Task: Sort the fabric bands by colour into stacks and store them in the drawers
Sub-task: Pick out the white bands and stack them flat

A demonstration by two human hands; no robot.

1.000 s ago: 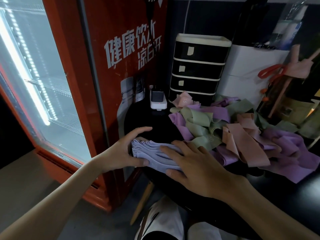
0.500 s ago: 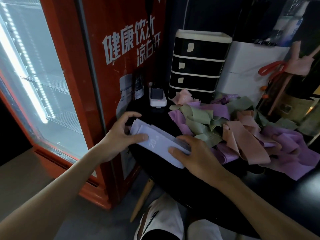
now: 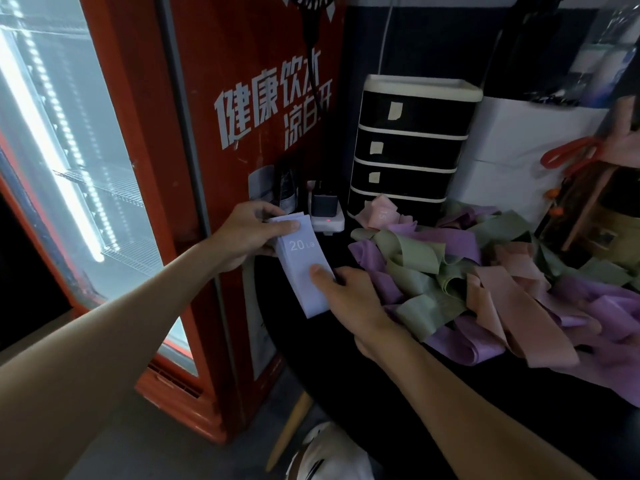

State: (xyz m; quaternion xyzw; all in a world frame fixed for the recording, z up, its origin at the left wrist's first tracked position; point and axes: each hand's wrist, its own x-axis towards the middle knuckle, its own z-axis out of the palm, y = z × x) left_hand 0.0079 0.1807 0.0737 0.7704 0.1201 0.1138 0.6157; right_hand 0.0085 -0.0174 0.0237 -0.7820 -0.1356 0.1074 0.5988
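Dim room, glare from lit fridge door (image 3: 52, 150), wide-angle bending at edges, soft focus

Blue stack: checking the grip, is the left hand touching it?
Touching. In the head view the left hand pinches the blue stack at its far end, thumb on top.

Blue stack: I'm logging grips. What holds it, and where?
Both hands hold the blue stack: the left hand pinches its far end, the right hand its near end, thumbs on top.
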